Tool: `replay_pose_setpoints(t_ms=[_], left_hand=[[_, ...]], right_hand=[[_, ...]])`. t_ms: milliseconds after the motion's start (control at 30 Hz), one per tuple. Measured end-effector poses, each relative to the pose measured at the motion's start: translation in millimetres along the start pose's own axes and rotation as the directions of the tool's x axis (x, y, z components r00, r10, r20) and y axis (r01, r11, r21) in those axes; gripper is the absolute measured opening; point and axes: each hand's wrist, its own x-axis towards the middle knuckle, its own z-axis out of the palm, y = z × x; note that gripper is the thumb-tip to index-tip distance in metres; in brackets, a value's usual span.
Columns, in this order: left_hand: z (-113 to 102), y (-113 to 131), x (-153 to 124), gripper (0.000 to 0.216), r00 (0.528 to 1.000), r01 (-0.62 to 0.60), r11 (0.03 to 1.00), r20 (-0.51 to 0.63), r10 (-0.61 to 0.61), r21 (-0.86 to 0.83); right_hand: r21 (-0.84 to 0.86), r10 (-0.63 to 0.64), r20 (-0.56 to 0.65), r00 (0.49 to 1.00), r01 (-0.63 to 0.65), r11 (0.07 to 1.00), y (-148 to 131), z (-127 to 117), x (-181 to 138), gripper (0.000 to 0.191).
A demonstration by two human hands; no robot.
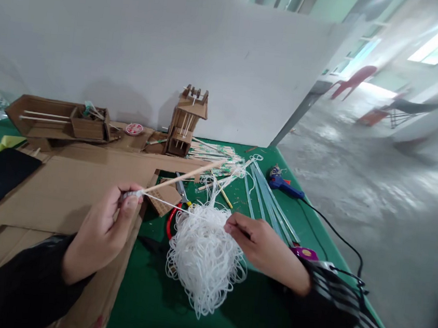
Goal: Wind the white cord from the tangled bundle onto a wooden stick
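My left hand (104,230) is closed in a pinch on the near end of a thin wooden stick (186,177), where white string is wound round it. The stick slants up and to the right over the table. My right hand (263,244) is closed on a strand of the white string, which runs taut across to my left hand. Between both hands a tangled heap of white string (205,256) lies on the green table (150,297).
Red-handled pliers (174,214) lie behind the string heap. A cardboard tower model (186,124) and a cardboard box model (62,121) stand at the back on cardboard sheets (71,190). A blue glue gun (283,184), pale strips (270,200) and loose sticks lie to the right. The table edge drops off right.
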Motion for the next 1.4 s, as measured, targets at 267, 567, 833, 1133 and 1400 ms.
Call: replay_pose_setpoints(t_ms=[267, 567, 833, 1133, 1400], left_hand=[[2, -3, 13, 0.018, 0.993, -0.042, 0.97, -0.1, 0.068, 0.239], [13, 17, 11, 0.016, 0.959, -0.283, 0.903, 0.068, 0.276, 0.324], [23, 37, 6, 0.016, 0.913, -0.408, 0.893, 0.114, 0.392, 0.19], [26, 35, 4, 0.034, 0.915, -0.389, 0.901, 0.196, 0.354, 0.192], [26, 30, 7, 0.026, 0.922, -0.374, 0.898, 0.203, 0.331, 0.232]], right_hand=[[0.134, -0.229, 0.281, 0.932, 0.198, 0.971, -16, -27, -10, 0.026], [0.04, -0.096, -0.277, 0.956, 0.111, 0.993, -63, -6, -12, 0.018], [0.392, -0.009, -0.078, 0.997, 0.039, 0.919, -86, 28, 22, 0.025], [0.371, -0.051, -0.012, 0.999, 0.052, 0.927, -80, 35, 21, 0.025], [-0.192, -0.336, -0.471, 0.816, 0.277, 0.941, -82, 14, 8, 0.01]])
